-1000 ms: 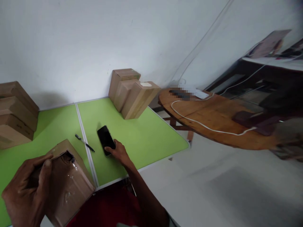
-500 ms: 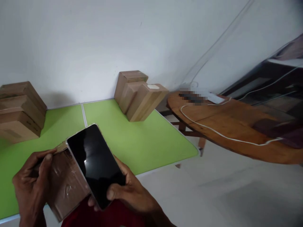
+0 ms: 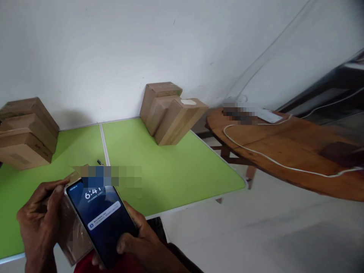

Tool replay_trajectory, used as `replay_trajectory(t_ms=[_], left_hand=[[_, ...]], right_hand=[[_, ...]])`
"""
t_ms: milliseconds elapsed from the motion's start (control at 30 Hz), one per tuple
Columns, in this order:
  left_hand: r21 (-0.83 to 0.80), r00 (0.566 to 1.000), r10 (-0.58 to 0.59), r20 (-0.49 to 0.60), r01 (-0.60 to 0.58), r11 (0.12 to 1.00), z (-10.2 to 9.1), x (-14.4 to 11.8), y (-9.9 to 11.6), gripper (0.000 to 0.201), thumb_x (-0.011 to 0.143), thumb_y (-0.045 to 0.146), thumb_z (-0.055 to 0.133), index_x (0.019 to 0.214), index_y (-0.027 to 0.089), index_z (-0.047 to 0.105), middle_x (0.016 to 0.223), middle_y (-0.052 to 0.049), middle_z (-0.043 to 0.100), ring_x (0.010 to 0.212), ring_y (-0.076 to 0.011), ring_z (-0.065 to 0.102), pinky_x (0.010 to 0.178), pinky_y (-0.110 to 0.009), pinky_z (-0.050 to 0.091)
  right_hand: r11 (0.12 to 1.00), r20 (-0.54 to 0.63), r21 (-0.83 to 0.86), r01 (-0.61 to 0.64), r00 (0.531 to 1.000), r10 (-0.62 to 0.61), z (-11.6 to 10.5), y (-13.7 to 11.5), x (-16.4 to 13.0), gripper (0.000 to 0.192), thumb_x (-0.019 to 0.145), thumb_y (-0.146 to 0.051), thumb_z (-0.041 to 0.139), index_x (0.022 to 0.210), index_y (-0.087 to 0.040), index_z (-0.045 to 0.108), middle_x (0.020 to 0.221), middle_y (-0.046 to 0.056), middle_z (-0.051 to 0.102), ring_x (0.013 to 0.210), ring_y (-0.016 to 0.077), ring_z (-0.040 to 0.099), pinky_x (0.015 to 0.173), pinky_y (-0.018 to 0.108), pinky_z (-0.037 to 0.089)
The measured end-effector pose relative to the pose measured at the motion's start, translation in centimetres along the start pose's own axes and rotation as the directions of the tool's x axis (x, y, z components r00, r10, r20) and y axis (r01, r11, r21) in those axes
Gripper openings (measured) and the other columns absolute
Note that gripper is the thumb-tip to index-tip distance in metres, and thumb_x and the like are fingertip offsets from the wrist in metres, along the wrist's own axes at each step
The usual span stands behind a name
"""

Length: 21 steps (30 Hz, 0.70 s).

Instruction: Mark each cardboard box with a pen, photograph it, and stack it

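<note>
My right hand (image 3: 142, 235) is closed round a smartphone (image 3: 105, 223), its thumb on the lower part of the glass. The phone's screen is lit, with a clock and a notification bar on it; part of its top is blurred out. In my left hand (image 3: 42, 216), pinched between thumb and fingers, is a flat brown cardboard box (image 3: 75, 239) with a shiny, tape-like surface. The phone lies over the box's right side and hides part of it. Both are held above the near edge of the green table (image 3: 170, 170).
Cardboard boxes (image 3: 25, 148) stand at the left of the green table, and more boxes (image 3: 182, 121) lean by the wall. On the right is a wooden table (image 3: 270, 148) with a white cable (image 3: 264, 156) and a blurred dark object (image 3: 239, 113). A small dark stick-like thing (image 3: 99, 162) shows beyond the phone.
The phone's screen has gone from black to lit. My right hand has moved the phone a little left and down, further over the box. The view has shifted slightly.
</note>
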<state>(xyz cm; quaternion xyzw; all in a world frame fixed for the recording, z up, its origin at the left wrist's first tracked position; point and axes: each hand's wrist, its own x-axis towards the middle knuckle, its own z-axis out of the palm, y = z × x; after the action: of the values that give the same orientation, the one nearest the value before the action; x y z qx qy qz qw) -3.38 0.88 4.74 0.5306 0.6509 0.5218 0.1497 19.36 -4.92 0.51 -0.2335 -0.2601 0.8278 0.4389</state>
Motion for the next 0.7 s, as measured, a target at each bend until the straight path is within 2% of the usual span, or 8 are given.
replay_trajectory(t_ms=[100, 200, 267, 333, 433, 467, 567, 700], left_hand=[[-0.074, 0.993, -0.121, 0.003, 0.121, 0.990, -0.1, -0.1, 0.2, 0.033, 0.085, 0.055, 0.088, 0.099, 0.026, 0.088, 0.101, -0.004, 0.087, 0.090, -0.0231, 0.078, 0.063, -0.025, 0.052], [-0.040, 0.991, -0.132, -0.036, 0.131, 0.991, -0.1, -0.1, 0.8, 0.033, 0.082, 0.056, 0.088, 0.099, 0.028, 0.089, 0.096, -0.002, 0.086, 0.083, -0.0196, 0.073, 0.064, -0.024, 0.050], [-0.033, 0.992, -0.120, -0.045, 0.118, 0.992, 0.1, 0.0, 1.2, 0.030, 0.081, 0.054, 0.086, 0.097, 0.029, 0.089, 0.095, -0.001, 0.086, 0.085, -0.0198, 0.072, 0.068, -0.024, 0.051], [-0.061, 0.991, -0.128, -0.040, 0.125, 0.990, 0.2, 0.2, 1.5, 0.029, 0.081, 0.054, 0.084, 0.095, 0.029, 0.089, 0.097, -0.001, 0.086, 0.088, -0.0203, 0.074, 0.070, -0.024, 0.052], [-0.114, 0.987, -0.159, -0.021, 0.156, 0.981, 0.3, 0.5, 1.2, 0.029, 0.082, 0.053, 0.085, 0.098, 0.029, 0.089, 0.103, -0.001, 0.087, 0.092, -0.0214, 0.076, 0.070, -0.025, 0.054], [-0.131, 0.987, -0.159, -0.007, 0.156, 0.979, 0.2, 0.6, 1.0, 0.028, 0.083, 0.052, 0.085, 0.098, 0.029, 0.089, 0.104, -0.002, 0.087, 0.093, -0.0224, 0.077, 0.070, -0.026, 0.054], [-0.157, 0.988, -0.146, 0.042, 0.151, 0.976, 0.0, 1.0, 0.4, 0.029, 0.085, 0.050, 0.083, 0.102, 0.027, 0.088, 0.108, -0.004, 0.087, 0.097, -0.0254, 0.079, 0.070, -0.028, 0.056], [-0.153, 0.985, -0.143, 0.098, 0.157, 0.976, -0.4, 1.6, -0.3, 0.032, 0.090, 0.050, 0.078, 0.107, 0.026, 0.088, 0.116, -0.005, 0.087, 0.104, -0.0269, 0.081, 0.078, -0.030, 0.060]], right_hand=[[0.999, 0.029, 0.031, 0.029, 0.999, -0.030, -0.1, -0.3, 0.0, 0.066, 0.081, -0.029, 0.092, 0.142, -0.024, 0.066, 0.098, 0.002, 0.082, 0.077, 0.0225, 0.081, 0.082, 0.042, 0.068], [0.988, -0.039, -0.018, 0.155, 0.987, -0.156, -1.5, -1.1, 0.6, 0.061, 0.082, -0.042, 0.094, 0.135, -0.024, 0.070, 0.103, 0.004, 0.082, 0.089, 0.0249, 0.081, 0.082, 0.040, 0.067], [0.959, -0.146, -0.115, 0.260, 0.950, -0.276, -3.5, -2.1, 1.8, 0.057, 0.085, -0.055, 0.091, 0.129, -0.024, 0.072, 0.107, 0.005, 0.081, 0.094, 0.0253, 0.080, 0.083, 0.038, 0.066], [0.895, -0.272, -0.314, 0.318, 0.872, -0.406, -6.3, -3.4, 3.8, 0.056, 0.087, -0.064, 0.085, 0.122, -0.022, 0.074, 0.108, 0.006, 0.080, 0.093, 0.0243, 0.077, 0.083, 0.036, 0.064], [0.722, -0.400, -0.663, 0.198, 0.722, -0.565, -11.2, -4.9, 7.3, 0.059, 0.083, -0.075, 0.077, 0.104, -0.019, 0.073, 0.097, 0.006, 0.079, 0.083, 0.0227, 0.071, 0.078, 0.035, 0.061], [0.690, -0.420, -0.708, 0.152, 0.694, -0.585, -12.7, -5.2, 8.3, 0.061, 0.081, -0.078, 0.075, 0.098, -0.019, 0.072, 0.093, 0.006, 0.077, 0.080, 0.0227, 0.069, 0.076, 0.035, 0.060], [0.633, -0.453, -0.772, 0.052, 0.653, -0.606, -16.5, -5.3, 10.3, 0.066, 0.074, -0.085, 0.070, 0.086, -0.021, 0.067, 0.081, 0.006, 0.075, 0.074, 0.0229, 0.065, 0.070, 0.035, 0.056], [0.527, -0.458, -0.845, -0.084, 0.622, -0.635, -19.2, -4.6, 10.4, 0.061, 0.081, -0.083, 0.065, 0.084, -0.022, 0.065, 0.082, 0.010, 0.077, 0.074, 0.0251, 0.065, 0.069, 0.035, 0.051]])
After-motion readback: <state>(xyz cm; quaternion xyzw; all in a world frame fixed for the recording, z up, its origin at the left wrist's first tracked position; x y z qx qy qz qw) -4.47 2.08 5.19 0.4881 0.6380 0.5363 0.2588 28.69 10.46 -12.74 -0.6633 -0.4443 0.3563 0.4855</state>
